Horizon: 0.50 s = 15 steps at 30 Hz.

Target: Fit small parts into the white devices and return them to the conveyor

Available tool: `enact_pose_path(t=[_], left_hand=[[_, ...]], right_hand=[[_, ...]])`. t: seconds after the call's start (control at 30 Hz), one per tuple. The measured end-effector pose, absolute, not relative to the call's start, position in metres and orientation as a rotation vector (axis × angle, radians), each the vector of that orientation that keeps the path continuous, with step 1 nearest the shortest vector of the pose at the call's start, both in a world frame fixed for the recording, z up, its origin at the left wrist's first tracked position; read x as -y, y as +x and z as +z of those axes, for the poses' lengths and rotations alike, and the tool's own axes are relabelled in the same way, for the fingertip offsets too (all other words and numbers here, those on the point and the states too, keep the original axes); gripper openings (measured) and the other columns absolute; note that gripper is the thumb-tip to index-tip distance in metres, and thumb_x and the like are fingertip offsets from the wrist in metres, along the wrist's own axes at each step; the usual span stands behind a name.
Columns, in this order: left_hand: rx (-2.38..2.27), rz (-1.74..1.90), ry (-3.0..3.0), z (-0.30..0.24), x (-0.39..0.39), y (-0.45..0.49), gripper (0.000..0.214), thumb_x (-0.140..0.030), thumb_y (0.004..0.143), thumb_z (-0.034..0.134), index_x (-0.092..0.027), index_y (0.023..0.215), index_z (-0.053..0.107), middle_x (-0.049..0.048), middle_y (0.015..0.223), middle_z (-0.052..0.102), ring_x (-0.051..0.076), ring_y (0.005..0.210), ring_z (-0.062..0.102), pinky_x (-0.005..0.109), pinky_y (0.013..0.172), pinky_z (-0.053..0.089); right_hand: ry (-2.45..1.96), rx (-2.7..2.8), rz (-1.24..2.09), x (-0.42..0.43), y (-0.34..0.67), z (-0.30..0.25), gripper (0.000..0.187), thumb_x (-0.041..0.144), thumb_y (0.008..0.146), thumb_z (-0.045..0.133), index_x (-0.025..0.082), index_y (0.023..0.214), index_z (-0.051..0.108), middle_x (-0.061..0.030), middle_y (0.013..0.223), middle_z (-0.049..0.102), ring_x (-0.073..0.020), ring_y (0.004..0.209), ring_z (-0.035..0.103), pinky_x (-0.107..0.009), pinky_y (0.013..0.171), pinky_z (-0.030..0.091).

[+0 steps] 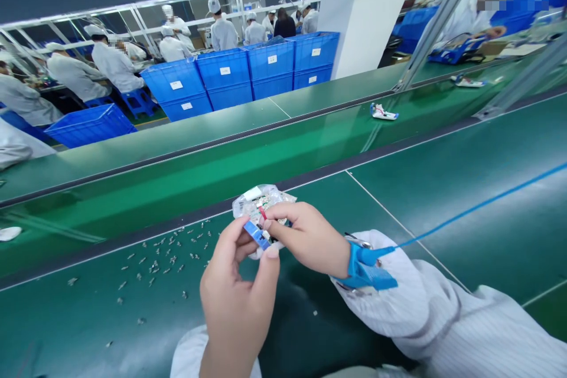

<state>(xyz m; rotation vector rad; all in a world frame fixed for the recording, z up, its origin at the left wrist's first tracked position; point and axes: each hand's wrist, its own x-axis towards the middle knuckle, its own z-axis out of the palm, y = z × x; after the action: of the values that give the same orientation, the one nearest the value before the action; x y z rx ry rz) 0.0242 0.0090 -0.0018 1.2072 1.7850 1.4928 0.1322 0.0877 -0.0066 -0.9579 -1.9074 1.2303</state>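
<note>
Looking along the green desk (66, 331) from the left, I see small metal parts (155, 260) strewn loose on its surface, near the hands but not touching them. The left hand (234, 301) rises from below, its thumb and forefinger pinched together on a small blue piece (257, 235). Just above and touching it is the board (261, 204), which looks like a small circuit board in a clear cover, though the glare makes that hard to settle. It is held off the desk, between the two hands. The right hand (310, 236) comes in from the side, its fingers closed on the board's near edge by a bit of red. A blue wrist strap (365, 269) sits on that wrist, and its blue cord (487, 201) runs away to the right.

The board seems light, thin and stiff, and likely fragile on its faces, while the clear cover is probably slippery. The edges are the safe place to take hold. The blue piece is tiny and needs a fingertip pinch.
</note>
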Motion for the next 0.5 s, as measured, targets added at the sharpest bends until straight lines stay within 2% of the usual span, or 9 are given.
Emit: enact_pose_path(t=[0.13,0.23,0.37,0.5], left_hand=[[-1.459,1.559,1.064,-0.009,-0.013,0.025,0.032,-0.031,0.077,0.067,-0.022,0.107,0.061,0.0051,0.106,0.068,0.018,0.092,0.067,0.025,0.077,0.055],[-1.261,1.597,0.999,-0.015,-0.018,0.021,0.031,-0.029,0.079,0.068,-0.021,0.107,0.060,0.0059,0.101,0.070,0.018,0.089,0.069,0.024,0.075,0.056],[-1.230,1.636,0.996,-0.019,-0.020,0.018,0.029,-0.028,0.079,0.070,-0.022,0.106,0.061,0.0045,0.102,0.070,0.017,0.093,0.067,0.022,0.078,0.055],[-1.218,1.634,0.989,-0.017,-0.016,0.020,0.029,-0.032,0.081,0.068,-0.022,0.107,0.061,0.0042,0.098,0.070,0.018,0.091,0.067,0.026,0.078,0.055]], right_hand=[[-1.056,1.963,0.771,-0.082,0.132,-0.007,0.026,0.015,0.085,0.050,0.017,0.060,0.059,-0.0018,0.071,0.064,-0.0173,0.081,0.054,-0.032,0.080,0.038],[-1.094,1.935,0.602,-0.076,0.130,-0.010,0.023,0.015,0.084,0.048,0.018,0.064,0.059,-0.0029,0.076,0.067,-0.0213,0.092,0.055,-0.038,0.088,0.036],[-1.089,1.782,0.315,-0.067,0.125,-0.015,0.018,0.013,0.083,0.048,0.020,0.077,0.063,-0.0036,0.077,0.069,-0.0263,0.105,0.056,-0.046,0.098,0.031],[-1.087,1.684,0.170,-0.059,0.121,-0.016,0.021,0.012,0.085,0.046,0.021,0.076,0.063,-0.0019,0.075,0.070,-0.0257,0.110,0.057,-0.049,0.104,0.024]])
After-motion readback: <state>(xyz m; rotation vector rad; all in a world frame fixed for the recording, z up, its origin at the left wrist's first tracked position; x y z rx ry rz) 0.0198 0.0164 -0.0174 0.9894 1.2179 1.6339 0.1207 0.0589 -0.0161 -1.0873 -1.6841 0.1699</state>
